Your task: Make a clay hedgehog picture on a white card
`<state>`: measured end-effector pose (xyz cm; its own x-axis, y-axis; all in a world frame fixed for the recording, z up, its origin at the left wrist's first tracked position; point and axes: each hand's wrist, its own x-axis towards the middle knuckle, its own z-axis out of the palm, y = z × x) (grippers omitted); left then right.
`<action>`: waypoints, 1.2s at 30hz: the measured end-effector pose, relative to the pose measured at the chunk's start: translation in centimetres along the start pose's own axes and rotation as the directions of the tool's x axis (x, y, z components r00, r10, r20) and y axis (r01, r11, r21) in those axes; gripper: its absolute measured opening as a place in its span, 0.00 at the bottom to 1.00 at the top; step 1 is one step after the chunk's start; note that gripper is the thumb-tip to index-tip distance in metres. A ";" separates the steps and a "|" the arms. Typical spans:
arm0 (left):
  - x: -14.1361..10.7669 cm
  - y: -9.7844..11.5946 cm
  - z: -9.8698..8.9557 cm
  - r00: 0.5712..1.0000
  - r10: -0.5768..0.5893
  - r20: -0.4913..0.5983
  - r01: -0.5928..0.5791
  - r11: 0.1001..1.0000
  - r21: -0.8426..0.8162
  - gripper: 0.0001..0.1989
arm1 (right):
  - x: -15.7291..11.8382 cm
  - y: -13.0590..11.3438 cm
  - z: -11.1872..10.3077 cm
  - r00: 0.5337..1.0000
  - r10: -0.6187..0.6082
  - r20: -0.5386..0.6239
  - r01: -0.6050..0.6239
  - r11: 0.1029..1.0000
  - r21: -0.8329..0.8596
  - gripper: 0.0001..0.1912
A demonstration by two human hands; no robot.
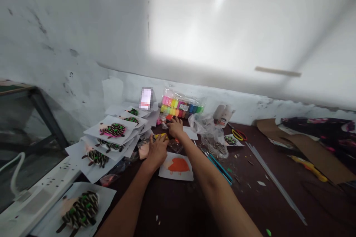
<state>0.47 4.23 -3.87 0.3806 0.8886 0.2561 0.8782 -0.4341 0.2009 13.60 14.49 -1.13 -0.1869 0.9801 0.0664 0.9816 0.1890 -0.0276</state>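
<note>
White plaster walls, scuffed and patchy, rise behind a dark wooden table [258, 196], and the head view looks down across it at both bare forearms reaching in from the bottom edge. The left hand [158, 152] is half closed, its fingers curled over a yellow piece [160, 137] that may be clay, though whether it truly grips that piece cannot be told. The right hand [175, 127] is curved downward just beside a lump of orange clay [168, 117], with its fingertips hidden among small scraps, so its hold cannot be told either. Just below the hands lies a white sheet [175, 166] bearing an orange clay shape, and a peach paper scrap [144, 151] sits beside the left hand. To the left, paper sheets [111, 129] are piled loosely, many topped with seed-covered figures, and another such sheet [75, 207] lies on the white ledge [36, 200]. Beyond the hands stands a clear bag of colored clay tubs [180, 103]. To the right are a crumpled plastic bag [211, 137], a white bottle [223, 115], scissors [238, 135], a blue ruler [219, 168], a long metal ruler [275, 181], and cardboard [308, 148].
</note>
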 end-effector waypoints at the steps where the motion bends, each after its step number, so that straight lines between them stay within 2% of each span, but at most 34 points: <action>1: 0.0 0.0 0.1 1.000 0.002 -0.009 -0.002 1.000 0.003 0.25 | 0.2 0.0 0.0 1.000 0.003 0.013 -0.002 1.000 -0.013 0.23; 13: -0.3 0.3 -0.2 0.999 0.001 -0.046 -0.002 1.000 -0.024 0.23 | -0.2 0.4 -0.6 1.000 0.030 0.004 -0.030 0.999 -0.029 0.20; 21: -0.4 0.2 -0.1 0.996 0.015 -0.083 -0.016 1.000 -0.012 0.20 | -1.0 -0.1 -0.5 0.999 -0.030 -0.015 0.030 1.000 0.009 0.19; 29: -0.3 0.3 -0.6 0.997 -0.008 -0.082 0.001 0.996 -0.094 0.21 | -3.8 0.7 -1.8 0.996 -0.009 -0.088 0.016 0.997 0.070 0.19; 36: -0.3 -0.7 -1.0 0.976 -0.103 -0.194 0.089 0.993 -0.082 0.21 | -7.8 1.7 -2.8 0.994 0.029 -0.108 -0.016 0.993 0.120 0.16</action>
<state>-0.58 4.11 -3.14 0.2245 0.8830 0.4122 0.8819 -0.3640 0.2996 16.84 6.98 1.13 -0.1529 0.9730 0.1730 0.9725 0.1793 -0.1485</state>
